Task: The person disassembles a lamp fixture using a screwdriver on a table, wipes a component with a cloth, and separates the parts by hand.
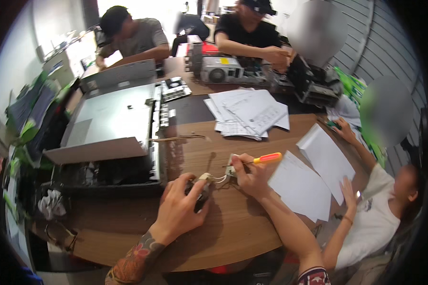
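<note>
My left hand (177, 209) is wrapped round a dark, rounded part (203, 198) with a cream-coloured piece (206, 176) on top, just above the wooden table. Its exact kind is mostly hidden by my fingers. White wires (219, 179) run from it to a small pale, flat piece (230, 170) beside my right hand. In my right hand (253, 179) is a screwdriver with an orange and yellow handle (269, 158). The handle points right, and its thin shaft lies across the pale piece; whether the tip touches it I cannot tell. My right fingers also seem to pinch that piece.
A large opened metal casing (104, 118) fills the table's left side. Paper stacks (249, 111) and loose sheets (302, 185) lie ahead and right. A co-worker in a white shirt (373, 218) reaches in from the right. Machine parts (222, 70) stand at the far edge before other people.
</note>
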The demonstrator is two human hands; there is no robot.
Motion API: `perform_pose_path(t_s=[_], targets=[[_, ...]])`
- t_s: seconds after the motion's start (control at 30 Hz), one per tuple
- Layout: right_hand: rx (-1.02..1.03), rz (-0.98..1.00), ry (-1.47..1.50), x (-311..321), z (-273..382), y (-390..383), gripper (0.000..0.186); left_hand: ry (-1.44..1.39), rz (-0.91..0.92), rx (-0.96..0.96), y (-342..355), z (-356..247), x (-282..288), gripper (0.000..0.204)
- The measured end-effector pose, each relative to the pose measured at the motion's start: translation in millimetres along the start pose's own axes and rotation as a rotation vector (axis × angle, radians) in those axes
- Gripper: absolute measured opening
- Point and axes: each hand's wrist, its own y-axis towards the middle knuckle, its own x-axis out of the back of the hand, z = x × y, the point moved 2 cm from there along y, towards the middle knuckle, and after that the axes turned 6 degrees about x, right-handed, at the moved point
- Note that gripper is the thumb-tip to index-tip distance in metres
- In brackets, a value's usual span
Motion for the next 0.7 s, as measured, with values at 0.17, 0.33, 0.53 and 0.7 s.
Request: perform_pose_path(t_s=[0.17,0.33,0.53,0.7], targets=[[-0.131,0.145,0.041,-11.7,-2.9,8.3,0.029,-0.018,0.013,0.036,-4.0,4.3,-1.7,0.048],[-0.255,0.065,0.146,-1.3,5.7,12.3,0.03,-0.055,-0.002,0.001,-3.3,5.9,-5.5,0.046],[-0.166,0.097,0.093,4.5,1.9,13.5,0.021,-0.002,-0.028,-0.136,1.4,9.9,-6.2,0.045],[0.119,0.071,-0.011,-1.4,-1.9,4.4,0.017,-0.014,-0.044,-0.221,-1.4,11.5,-14.7,0.045]])
